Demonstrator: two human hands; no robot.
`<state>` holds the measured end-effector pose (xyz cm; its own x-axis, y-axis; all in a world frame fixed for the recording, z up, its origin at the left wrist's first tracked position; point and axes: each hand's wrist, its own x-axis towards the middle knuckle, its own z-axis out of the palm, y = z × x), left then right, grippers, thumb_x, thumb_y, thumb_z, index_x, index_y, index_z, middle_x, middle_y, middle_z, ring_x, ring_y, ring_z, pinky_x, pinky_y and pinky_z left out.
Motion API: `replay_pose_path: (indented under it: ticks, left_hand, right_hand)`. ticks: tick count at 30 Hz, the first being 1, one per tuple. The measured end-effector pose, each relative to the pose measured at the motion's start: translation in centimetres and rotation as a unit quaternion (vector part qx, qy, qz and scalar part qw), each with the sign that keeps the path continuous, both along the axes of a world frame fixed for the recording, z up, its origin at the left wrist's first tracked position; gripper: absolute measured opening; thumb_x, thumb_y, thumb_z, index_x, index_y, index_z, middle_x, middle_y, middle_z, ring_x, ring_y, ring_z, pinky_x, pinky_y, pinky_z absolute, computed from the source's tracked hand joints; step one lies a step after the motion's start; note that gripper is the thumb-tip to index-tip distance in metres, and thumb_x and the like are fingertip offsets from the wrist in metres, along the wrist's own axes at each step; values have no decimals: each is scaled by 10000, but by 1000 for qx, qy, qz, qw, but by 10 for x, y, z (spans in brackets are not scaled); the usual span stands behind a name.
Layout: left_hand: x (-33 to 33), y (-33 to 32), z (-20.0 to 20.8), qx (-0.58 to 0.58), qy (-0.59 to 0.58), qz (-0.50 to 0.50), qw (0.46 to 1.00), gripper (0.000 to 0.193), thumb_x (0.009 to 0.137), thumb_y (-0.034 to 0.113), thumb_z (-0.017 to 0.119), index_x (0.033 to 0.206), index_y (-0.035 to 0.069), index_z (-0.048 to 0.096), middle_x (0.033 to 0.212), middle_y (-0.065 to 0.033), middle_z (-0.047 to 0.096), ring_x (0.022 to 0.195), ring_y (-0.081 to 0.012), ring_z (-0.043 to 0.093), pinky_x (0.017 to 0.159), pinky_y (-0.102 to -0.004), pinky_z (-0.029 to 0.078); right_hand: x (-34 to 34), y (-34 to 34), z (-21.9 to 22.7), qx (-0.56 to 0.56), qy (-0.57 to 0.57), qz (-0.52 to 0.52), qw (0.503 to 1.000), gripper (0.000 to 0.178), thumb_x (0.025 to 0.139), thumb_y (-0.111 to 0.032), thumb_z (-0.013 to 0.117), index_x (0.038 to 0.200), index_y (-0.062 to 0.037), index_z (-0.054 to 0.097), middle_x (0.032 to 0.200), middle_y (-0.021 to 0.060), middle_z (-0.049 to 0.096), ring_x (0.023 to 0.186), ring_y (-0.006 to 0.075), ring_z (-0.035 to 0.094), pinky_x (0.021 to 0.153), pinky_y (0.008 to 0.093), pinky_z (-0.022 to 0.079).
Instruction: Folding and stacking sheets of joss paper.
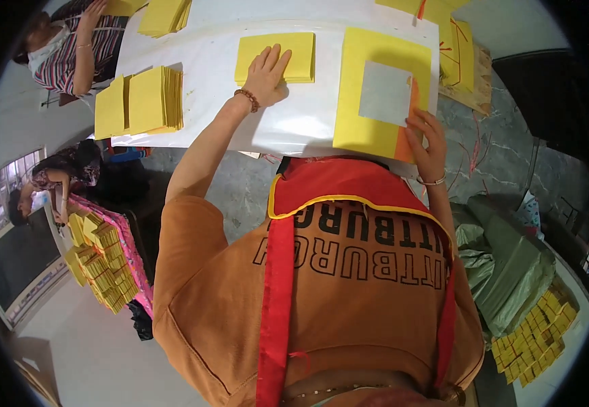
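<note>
My left hand (265, 74) lies flat, fingers stretched out, on a folded yellow paper (299, 58) on the white table. At the table's right, my right hand (429, 139) has its fingers bent around the right edge of a large yellow paper sheet (352, 102). That sheet bears a silver-grey square (384, 91), and an orange strip (405, 139) shows along the edge by my fingers. Whether one sheet or a pile lies there, I cannot tell. Folded yellow papers (149, 102) stand in a bundle at the table's left edge.
More yellow papers (164, 17) lie at the far left of the white table (206, 41). Yellow bundles (462, 57) with red ties sit beyond its right edge. A person in a striped top (71, 54) is at far left; another person (71, 169) bends over a table of yellow packs (105, 261).
</note>
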<state>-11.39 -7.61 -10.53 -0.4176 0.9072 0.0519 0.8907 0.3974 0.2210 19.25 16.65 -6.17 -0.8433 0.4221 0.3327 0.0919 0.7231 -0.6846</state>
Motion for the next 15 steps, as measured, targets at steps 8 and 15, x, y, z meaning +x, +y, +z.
replay_pose_path:
  ticks: [8, 15]
  left_hand:
    - [71, 49, 67, 181, -21, -80, 980, 491, 736, 87, 576, 1221, 87, 502, 1292, -156, 431, 1143, -332, 422, 924, -441, 343]
    - [152, 77, 87, 138, -12, -263, 955, 469, 706, 284, 700, 1123, 110, 571, 1146, -82, 546, 966, -246, 501, 808, -371, 387]
  right_hand:
    - [0, -3, 0, -89, 1, -23, 996, 191, 782, -137, 650, 957, -60, 652, 1148, 104, 580, 1076, 262, 523, 923, 342, 390]
    - [0, 5, -17, -241, 31, -15, 970, 171, 814, -146, 625, 959, -59, 653, 1158, 108, 584, 1079, 222, 533, 917, 316, 397]
